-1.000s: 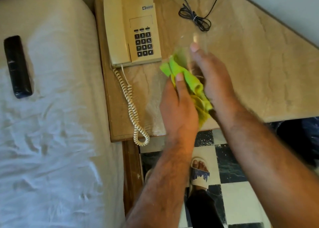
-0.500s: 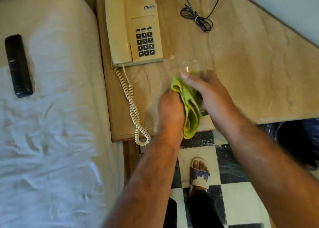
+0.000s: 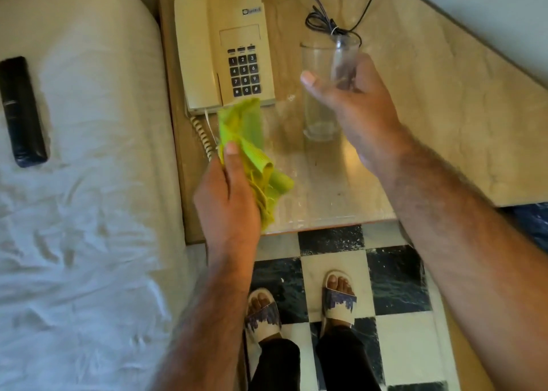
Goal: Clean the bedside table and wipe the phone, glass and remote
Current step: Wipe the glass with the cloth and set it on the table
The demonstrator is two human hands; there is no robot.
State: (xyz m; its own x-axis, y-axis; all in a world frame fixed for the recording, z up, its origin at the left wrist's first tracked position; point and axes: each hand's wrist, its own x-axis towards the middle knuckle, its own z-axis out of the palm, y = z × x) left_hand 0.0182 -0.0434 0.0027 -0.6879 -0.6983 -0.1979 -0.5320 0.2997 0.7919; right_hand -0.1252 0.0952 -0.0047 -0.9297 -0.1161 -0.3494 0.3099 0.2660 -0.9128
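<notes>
A clear drinking glass [image 3: 318, 94] stands upright over the marble bedside table [image 3: 444, 130], with my right hand [image 3: 355, 109] wrapped around its right side; whether its base touches the top I cannot tell. My left hand [image 3: 228, 195] holds a crumpled green cloth [image 3: 252, 150] to the left of the glass, apart from it, over the table's front left part. The beige corded phone [image 3: 225, 44] lies at the table's back left, its coiled cord [image 3: 204, 137] partly behind the cloth. A black remote [image 3: 22, 112] rests on the bed at the far left.
The bed with a white sheet [image 3: 83, 213] borders the table's left side. A black cable bundle [image 3: 323, 23] lies behind the glass. My feet in sandals [image 3: 338, 298] stand on a black and white tiled floor [image 3: 409, 346] in front of the table.
The cloth was pressed against the glass between both hands. Now my left hand has pulled the cloth away to the left, and my right hand has carried the glass farther back, upright.
</notes>
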